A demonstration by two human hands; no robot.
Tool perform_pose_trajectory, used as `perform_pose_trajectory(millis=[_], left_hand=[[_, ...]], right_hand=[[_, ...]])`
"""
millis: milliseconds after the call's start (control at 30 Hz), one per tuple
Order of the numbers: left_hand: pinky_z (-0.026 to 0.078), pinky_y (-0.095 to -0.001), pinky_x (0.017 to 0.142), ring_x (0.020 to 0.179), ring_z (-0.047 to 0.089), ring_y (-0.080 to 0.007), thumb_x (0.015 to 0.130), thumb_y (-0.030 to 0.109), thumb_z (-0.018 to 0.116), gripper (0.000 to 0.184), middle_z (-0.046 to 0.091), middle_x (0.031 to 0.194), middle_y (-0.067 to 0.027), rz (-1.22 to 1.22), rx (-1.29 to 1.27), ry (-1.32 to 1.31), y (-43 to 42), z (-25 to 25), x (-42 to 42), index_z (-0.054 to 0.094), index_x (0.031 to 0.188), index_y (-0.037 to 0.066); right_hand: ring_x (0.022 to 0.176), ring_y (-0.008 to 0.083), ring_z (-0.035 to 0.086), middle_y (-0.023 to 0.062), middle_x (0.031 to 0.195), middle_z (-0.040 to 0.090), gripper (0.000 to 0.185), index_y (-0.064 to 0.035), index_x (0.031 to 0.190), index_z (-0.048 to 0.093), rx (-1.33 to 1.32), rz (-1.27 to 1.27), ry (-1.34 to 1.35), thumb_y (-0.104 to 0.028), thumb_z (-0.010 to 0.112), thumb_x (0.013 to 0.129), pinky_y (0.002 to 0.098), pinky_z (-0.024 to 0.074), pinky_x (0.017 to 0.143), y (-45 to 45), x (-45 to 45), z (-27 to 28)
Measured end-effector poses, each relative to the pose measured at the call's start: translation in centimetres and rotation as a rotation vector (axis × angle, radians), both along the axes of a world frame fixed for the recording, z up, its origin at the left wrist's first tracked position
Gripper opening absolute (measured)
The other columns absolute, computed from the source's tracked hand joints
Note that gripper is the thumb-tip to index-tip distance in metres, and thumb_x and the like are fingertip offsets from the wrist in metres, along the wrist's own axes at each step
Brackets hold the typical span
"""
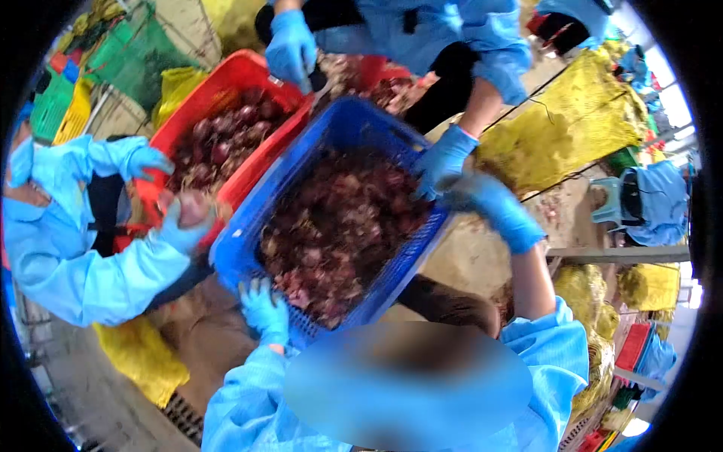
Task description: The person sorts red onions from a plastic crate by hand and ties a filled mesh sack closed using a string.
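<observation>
A blue plastic crate [239, 239] sits tilted in front of me, filled with dark red onion skins and scraps [339, 226]. My left hand [263, 310], in a blue glove, grips its near left rim, fingers hooked over the edge. At the right end, my right hand [493, 211], also gloved, closes on the crate's corner; its fingertips are blurred and partly hidden. Right beside it, a co-worker's gloved hand [446, 160] touches the same end of the crate.
A red crate [252, 71] of red onions [226, 139] adjoins on the left. A person there holds a red onion [194, 208]. Opposite, a co-worker's other hand [291, 49] holds a dark-handled object. Yellow mesh sacks [561, 124] lie at right; another yellow sack [143, 360] lies lower left.
</observation>
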State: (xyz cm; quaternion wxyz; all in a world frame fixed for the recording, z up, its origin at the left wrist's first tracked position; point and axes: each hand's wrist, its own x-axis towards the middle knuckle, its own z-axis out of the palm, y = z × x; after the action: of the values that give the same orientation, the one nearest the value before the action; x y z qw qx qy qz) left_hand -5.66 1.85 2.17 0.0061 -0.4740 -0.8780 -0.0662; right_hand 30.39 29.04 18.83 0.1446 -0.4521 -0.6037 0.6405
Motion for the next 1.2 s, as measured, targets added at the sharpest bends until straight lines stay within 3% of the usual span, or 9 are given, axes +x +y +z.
perform_pose_trajectory(millis=[200, 267, 367, 533, 600, 733, 800, 1067, 1200], left_hand=[[0.031, -0.0503, 0.096, 0.124, 0.033, -0.0354, 0.069, 0.017, 0.059, 0.035, 0.051, 0.118, -0.0078, -0.03, 0.047, -0.014, -0.1, -1.4, -0.5, 0.06, 0.103, 0.013], [0.03, -0.0491, 0.099, 0.125, 0.032, -0.0361, 0.071, 0.018, 0.059, 0.035, 0.052, 0.119, -0.006, -0.011, 0.03, -0.036, 0.2, -0.8, -0.3, 0.06, 0.105, 0.015], [0.029, -0.0489, 0.1, 0.124, 0.032, -0.0377, 0.071, 0.017, 0.058, 0.036, 0.052, 0.12, -0.0072, 0.0, 0.022, -0.08, 0.3, -0.7, -0.4, 0.061, 0.107, 0.015], [0.03, -0.0486, 0.097, 0.122, 0.033, -0.0376, 0.072, 0.018, 0.058, 0.036, 0.051, 0.12, -0.006, -0.015, 0.028, -0.089, 0.2, -0.7, -0.6, 0.06, 0.108, 0.017], [0.031, -0.0484, 0.096, 0.122, 0.033, -0.0373, 0.072, 0.018, 0.058, 0.036, 0.051, 0.12, -0.0058, -0.006, 0.026, -0.079, 0.3, -0.9, -0.5, 0.06, 0.108, 0.017], [0.033, -0.0512, 0.091, 0.122, 0.034, -0.0333, 0.069, 0.021, 0.06, 0.036, 0.05, 0.117, -0.005, -0.032, 0.05, -0.033, -0.1, -1.1, -0.7, 0.061, 0.105, 0.016], [0.03, -0.0525, 0.094, 0.123, 0.032, -0.0335, 0.072, 0.021, 0.059, 0.037, 0.049, 0.119, -0.0053, -0.02, 0.058, -0.062, -0.3, -1.5, -0.8, 0.059, 0.109, 0.017], [0.017, -0.0639, 0.098, 0.128, 0.028, -0.0306, 0.081, 0.027, 0.053, 0.043, 0.044, 0.128, -0.0063, 0.006, 0.192, -0.045, -0.5, -1.5, -0.3, 0.05, 0.124, 0.021], [0.037, -0.0368, 0.096, 0.112, 0.047, -0.0318, 0.083, 0.023, 0.056, 0.045, 0.056, 0.114, -0.011, -0.277, 0.482, -0.579, 0.4, 3.5, 1.0, 0.049, 0.125, 0.01]], right_hand=[[0.084, 0.0346, 0.062, 0.0197, 0.087, 0.064, 0.027, -0.0025, 0.09, 0.063, 0.887, 1.188, -0.641, -0.024, 0.05, 0.08, 0.0411, 0.051, 0.075, -4.1, -10.2, -23.8], [0.088, 0.0364, 0.061, 0.0242, 0.095, 0.061, 0.036, -0.0006, 0.093, 0.062, 0.383, 0.454, -0.828, -0.031, 0.061, 0.074, 0.0395, 0.0509, 0.078, -3.5, -13.8, -24.4], [0.097, 0.04, 0.055, 0.0296, 0.116, 0.047, 0.086, -0.0008, 0.129, 0.031, 0.155, 0.11, -0.885, -0.036, 0.075, 0.063, 0.0415, 0.0485, 0.08, -3.9, -15.7, -26.7], [0.102, 0.0377, 0.054, 0.0252, 0.112, 0.049, 0.089, -0.0042, 0.129, 0.027, 0.15, -0.163, -0.769, -0.02, 0.079, 0.059, 0.0403, 0.0473, 0.084, -5.5, -14.9, -28.8], [0.104, 0.0309, 0.054, 0.0187, 0.124, 0.047, 0.077, -0.007, 0.131, 0.032, -0.001, -0.208, -0.558, -0.039, 0.069, 0.071, 0.0383, 0.046, 0.087, -6.4, -13.9, -33.7], [0.099, 0.0286, 0.056, 0.0108, 0.116, 0.056, 0.06, -0.0086, 0.125, 0.043, -0.734, -0.267, -0.251, -0.032, 0.067, 0.076, 0.0398, 0.0471, 0.086, -8.5, -15.1, -28.6], [0.097, 0.0269, 0.057, 0.0073, 0.114, 0.058, 0.054, -0.0125, 0.121, 0.05, -1.131, -0.268, 0.393, -0.046, 0.059, 0.08, 0.0437, 0.048, 0.084, -10.0, -16.5, -27.8], [0.103, 0.0282, 0.056, 0.0119, 0.118, 0.055, 0.054, -0.0089, 0.123, 0.048, -0.817, -0.161, 0.903, -0.05, 0.042, 0.088, 0.0459, 0.0466, 0.088, -15.9, -18.2, -21.6], [0.108, 0.0274, 0.054, 0.0121, 0.121, 0.054, 0.054, -0.0079, 0.123, 0.048, -1.021, -0.247, 0.922, -0.049, 0.03, 0.092, 0.0443, 0.044, 0.092, -18.4, -17.7, -21.2]])
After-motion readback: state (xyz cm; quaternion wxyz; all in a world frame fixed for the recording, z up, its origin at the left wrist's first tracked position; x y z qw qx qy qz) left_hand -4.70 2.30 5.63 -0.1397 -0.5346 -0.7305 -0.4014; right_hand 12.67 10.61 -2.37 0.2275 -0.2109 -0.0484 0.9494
